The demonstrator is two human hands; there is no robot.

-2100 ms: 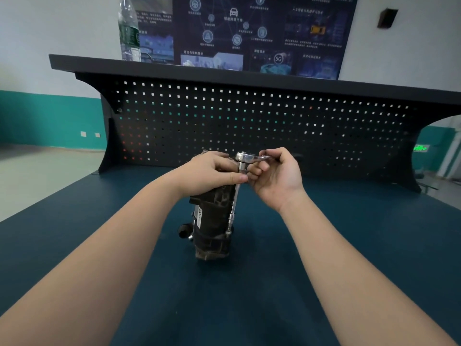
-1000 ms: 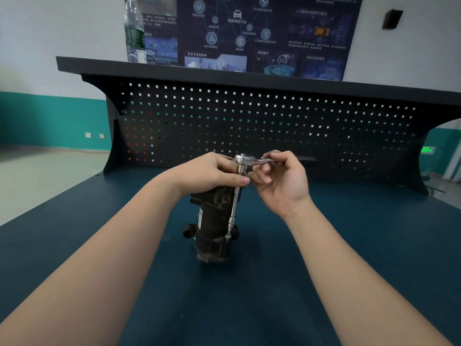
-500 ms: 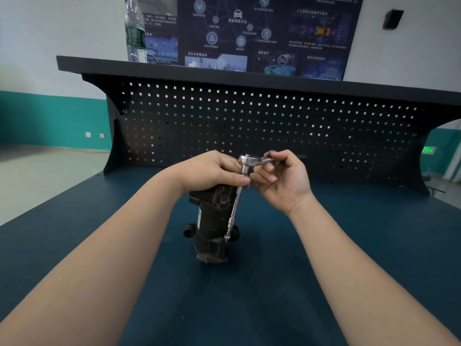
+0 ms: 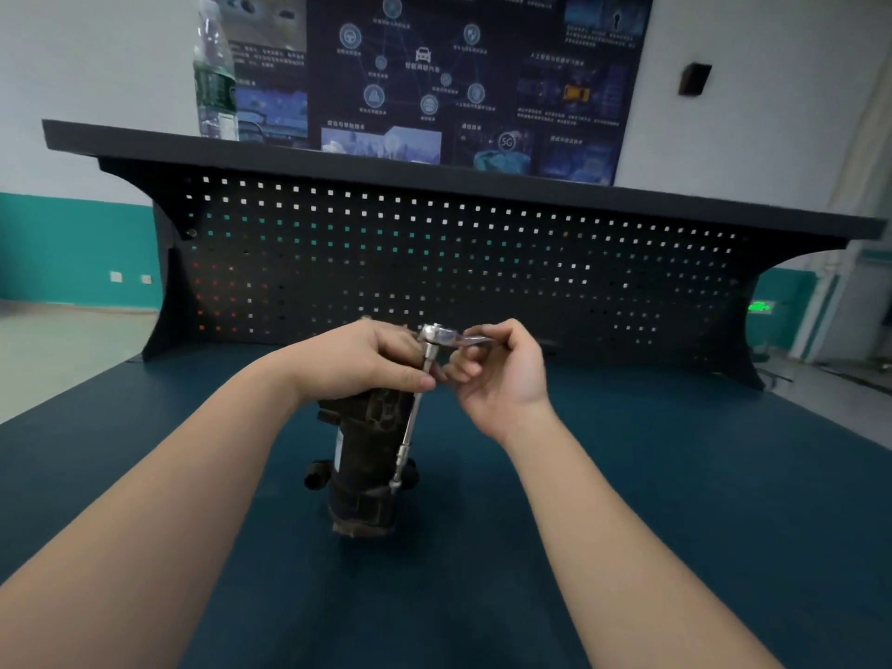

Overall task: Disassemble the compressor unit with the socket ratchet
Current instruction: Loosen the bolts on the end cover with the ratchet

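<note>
— Head view, nearest first: what have you got?

— Two bare forearms run in from the lower corners over the blue desk (image 4: 675, 475). At lower centre I see the compressor unit (image 4: 367, 456) standing upright on the desk, dark and grimy.

— And the hands?

— My read: the left hand (image 4: 357, 359) is curled over the top of the unit, gripping it. The right hand (image 4: 502, 374), just right of centre, pinches the handle of the socket ratchet (image 4: 437, 336); its head sits level with the knuckles, and its long extension runs down along the unit's right side to a fitting low on the body.

— Farther back?

— A black pegboard (image 4: 458, 263) across the middle, a shelf (image 4: 434, 178) above it, a plastic bottle (image 4: 215, 74) at upper left, and a dark poster (image 4: 458, 74) on the wall.
</note>
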